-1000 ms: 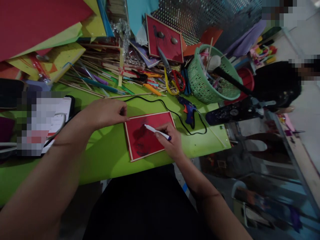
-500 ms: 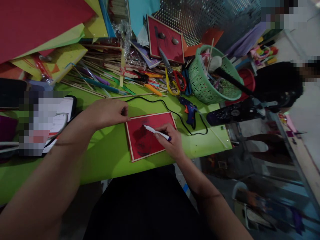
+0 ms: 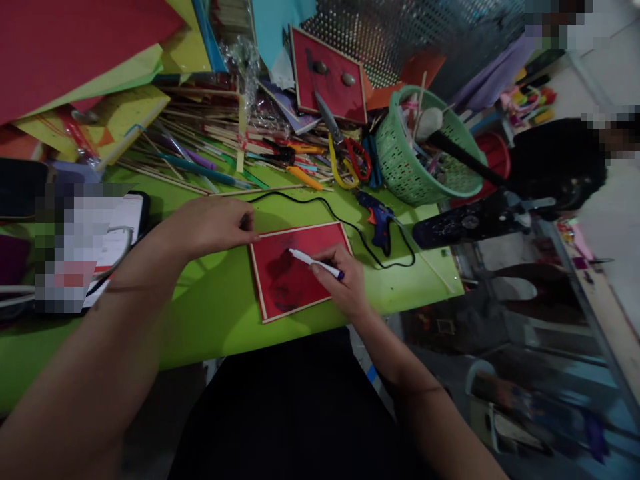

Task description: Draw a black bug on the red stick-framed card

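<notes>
A red panel (image 3: pixel 313 287) with a thin pale wooden frame lies on the green table, dark strokes drawn at its left side. My right hand (image 3: pixel 346 277) grips a white marker (image 3: pixel 316 262) with a dark blue end; its tip is at the upper part of the panel, on or just over the surface. With fingers curled, my left hand (image 3: pixel 217 227) holds the panel's upper left corner by the thumb side. Its far fingers are partly hidden. Beyond the panel lies a blue glue gun (image 3: pixel 379 220) with an orange trigger and a black cord.
A green basket (image 3: pixel 407 167) of odds and ends stands at the back right. Scissors (image 3: pixel 340 143), thin sticks (image 3: pixel 195 127) and pens crowd the back. Another red framed panel (image 3: pixel 333 90) leans there. A phone (image 3: pixel 117 227) lies left; a black stand (image 3: pixel 465 223) juts in at right.
Both hands keep nearly the same place, the marker still over the upper part of the panel. The view has shifted very slightly.
</notes>
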A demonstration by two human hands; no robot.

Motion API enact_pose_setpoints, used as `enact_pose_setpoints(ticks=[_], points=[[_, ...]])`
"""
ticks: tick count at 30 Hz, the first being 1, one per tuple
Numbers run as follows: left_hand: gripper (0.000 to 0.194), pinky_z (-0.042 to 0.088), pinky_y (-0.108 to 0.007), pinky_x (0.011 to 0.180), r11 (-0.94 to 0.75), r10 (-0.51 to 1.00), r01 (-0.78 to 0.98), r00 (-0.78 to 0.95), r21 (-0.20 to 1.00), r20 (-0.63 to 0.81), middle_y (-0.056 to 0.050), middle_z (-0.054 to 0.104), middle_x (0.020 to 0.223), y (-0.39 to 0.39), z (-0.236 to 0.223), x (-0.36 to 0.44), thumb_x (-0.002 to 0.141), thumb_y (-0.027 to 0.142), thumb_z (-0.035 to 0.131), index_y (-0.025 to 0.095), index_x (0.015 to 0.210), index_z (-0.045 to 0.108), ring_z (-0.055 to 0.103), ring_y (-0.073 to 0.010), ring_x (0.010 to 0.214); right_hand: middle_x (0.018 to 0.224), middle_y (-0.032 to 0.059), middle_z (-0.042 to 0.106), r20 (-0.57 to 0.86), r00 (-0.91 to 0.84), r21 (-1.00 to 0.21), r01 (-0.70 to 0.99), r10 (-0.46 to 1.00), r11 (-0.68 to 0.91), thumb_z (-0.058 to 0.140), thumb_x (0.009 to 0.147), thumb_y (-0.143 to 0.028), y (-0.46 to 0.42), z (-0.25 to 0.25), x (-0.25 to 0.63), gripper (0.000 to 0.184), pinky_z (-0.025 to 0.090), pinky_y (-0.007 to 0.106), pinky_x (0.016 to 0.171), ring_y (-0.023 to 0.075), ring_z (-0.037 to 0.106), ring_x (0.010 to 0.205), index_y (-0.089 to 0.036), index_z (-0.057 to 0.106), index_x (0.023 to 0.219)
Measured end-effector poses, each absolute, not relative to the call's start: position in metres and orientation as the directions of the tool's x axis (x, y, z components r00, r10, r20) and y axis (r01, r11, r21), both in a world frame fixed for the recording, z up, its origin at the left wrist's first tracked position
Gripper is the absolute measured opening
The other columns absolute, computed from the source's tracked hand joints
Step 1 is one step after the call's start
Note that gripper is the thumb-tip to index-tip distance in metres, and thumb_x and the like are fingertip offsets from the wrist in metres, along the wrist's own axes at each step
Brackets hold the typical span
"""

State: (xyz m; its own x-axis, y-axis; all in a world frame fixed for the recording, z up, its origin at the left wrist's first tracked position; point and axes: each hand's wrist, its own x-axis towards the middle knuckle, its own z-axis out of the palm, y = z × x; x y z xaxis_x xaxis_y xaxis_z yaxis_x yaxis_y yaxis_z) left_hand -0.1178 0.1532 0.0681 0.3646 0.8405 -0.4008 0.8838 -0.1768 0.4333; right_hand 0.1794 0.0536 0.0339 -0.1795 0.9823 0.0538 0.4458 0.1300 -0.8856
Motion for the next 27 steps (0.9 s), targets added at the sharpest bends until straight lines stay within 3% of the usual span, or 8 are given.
enact_pose_setpoints(ticks=[14, 20, 27], points=[[0.027, 0.041, -0.039, 0.072, -0.177, 0.83, 0.89, 0.365, 0.421, -0.422, -0.007, 0.083, 0.089, 0.1541, 0.0682, -0.1184, 0.089, 0.053, 0.068, 0.027, 0.093, 0.074, 0.071, -0.0284, 0.081, 0.091, 0.0017, 0.083, 0.071, -0.191, -0.887, 0.437, 0.979, 0.15, 0.076, 0.099, -0.036, 0.0546, 0.0413, 0.1748, 0.008, 0.057, 0.032, 0.07, 0.0192, 0.073, 0.075, -0.028, 0.074, 0.099], [0.024, 0.047, -0.04, 0.074, -0.169, 0.834, 0.89, 0.358, 0.425, -0.42, -0.008, 0.083, 0.086, 0.1533, 0.0695, -0.1185, 0.088, 0.051, 0.07, 0.029, 0.09, 0.078, 0.076, -0.0327, 0.084, 0.09, 0.0011, 0.083, 0.083, -0.221, -0.893, 0.417, 0.972, 0.171, 0.076, 0.1, -0.036, 0.0552, 0.0425, 0.1752, 0.009, 0.055, 0.031, 0.069, 0.018, 0.072, 0.074, -0.027, 0.074, 0.098], [0.026, 0.044, -0.039, 0.07, -0.187, 0.836, 0.875, 0.381, 0.447, -0.395, -0.007, 0.083, 0.083, 0.1548, 0.0662, -0.1195, 0.086, 0.054, 0.068, 0.029, 0.087, 0.075, 0.076, -0.0312, 0.082, 0.084, -0.0002, 0.079, 0.066, -0.177, -0.883, 0.448, 0.982, 0.14, 0.076, 0.1, -0.037, 0.0523, 0.0341, 0.1798, 0.01, 0.052, 0.032, 0.067, 0.0188, 0.069, 0.071, -0.027, 0.076, 0.1]])
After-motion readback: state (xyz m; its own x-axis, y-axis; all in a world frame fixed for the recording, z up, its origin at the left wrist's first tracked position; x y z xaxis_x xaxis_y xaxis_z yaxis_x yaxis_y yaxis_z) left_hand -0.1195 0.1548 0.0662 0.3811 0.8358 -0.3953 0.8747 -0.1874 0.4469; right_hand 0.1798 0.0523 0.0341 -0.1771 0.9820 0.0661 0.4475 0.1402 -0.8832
